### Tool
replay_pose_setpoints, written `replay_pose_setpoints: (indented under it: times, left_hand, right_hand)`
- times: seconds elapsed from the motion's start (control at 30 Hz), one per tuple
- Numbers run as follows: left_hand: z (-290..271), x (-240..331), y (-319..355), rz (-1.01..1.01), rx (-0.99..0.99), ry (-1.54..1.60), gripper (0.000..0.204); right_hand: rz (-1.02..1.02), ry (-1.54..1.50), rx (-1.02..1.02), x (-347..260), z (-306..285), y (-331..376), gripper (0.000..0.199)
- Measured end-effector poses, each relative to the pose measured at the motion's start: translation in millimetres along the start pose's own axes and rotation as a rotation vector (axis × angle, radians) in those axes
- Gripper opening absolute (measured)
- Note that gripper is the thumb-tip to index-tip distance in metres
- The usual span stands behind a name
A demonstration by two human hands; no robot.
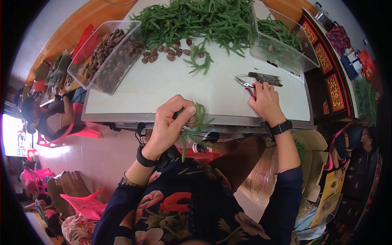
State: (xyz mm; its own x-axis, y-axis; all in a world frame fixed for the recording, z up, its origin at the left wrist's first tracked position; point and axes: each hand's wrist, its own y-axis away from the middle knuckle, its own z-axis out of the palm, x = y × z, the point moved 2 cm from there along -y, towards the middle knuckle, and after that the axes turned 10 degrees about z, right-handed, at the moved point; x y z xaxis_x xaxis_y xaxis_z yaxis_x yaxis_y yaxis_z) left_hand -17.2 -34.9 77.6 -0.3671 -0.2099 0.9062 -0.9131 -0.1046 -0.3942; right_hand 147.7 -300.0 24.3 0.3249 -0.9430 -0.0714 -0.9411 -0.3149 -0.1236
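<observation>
One pale table (224,94) spans the centre of the frame, with one large pile of green sprigs (192,22) along its top edge. Two clear bins flank the pile: the left bin (109,61), upper left, holds many pine cones; the right bin (286,57), upper right, holds more greenery.

Two hands are at work. The left hand (173,114), at mid-frame, pinches one curved green sprig (200,122) between thumb and index finger over the table's near edge; a brown piece inside it is partly hidden. The right hand (266,100), right of centre, curls over the red handles of one pair of pliers (248,85); how tightly, I cannot tell.

One green ring (207,60) lies upper centre, one dark bundle (265,79) just above the right hand, and about a dozen loose pine cones (178,52) left of the ring.
</observation>
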Motion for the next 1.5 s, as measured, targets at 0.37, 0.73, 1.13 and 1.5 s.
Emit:
replay_pose_setpoints:
  times: [0.37, 0.73, 1.13, 1.5]
  left_hand:
    - [-1, 1, 2, -0.323, -0.154, 0.646, 0.016]
    - [-3, -6, -6, -0.132, -0.077, 0.311, 0.011]
    - [-6, -4, -3, -0.207, 0.004, 0.391, 0.010]
    - [-7, -3, -2, -0.160, 0.019, 0.271, 0.011]
  right_hand:
    - [-0.064, -0.633, 0.057, -21, -38, 18, 0.028]
    - [-0.442, -0.851, -0.182, -88, -91, 75, 0.038]
    - [-0.246, -0.902, -0.437, -84, -88, 79, 0.051]
    - [-0.173, -0.950, -0.590, -84, -86, 78, 0.048]
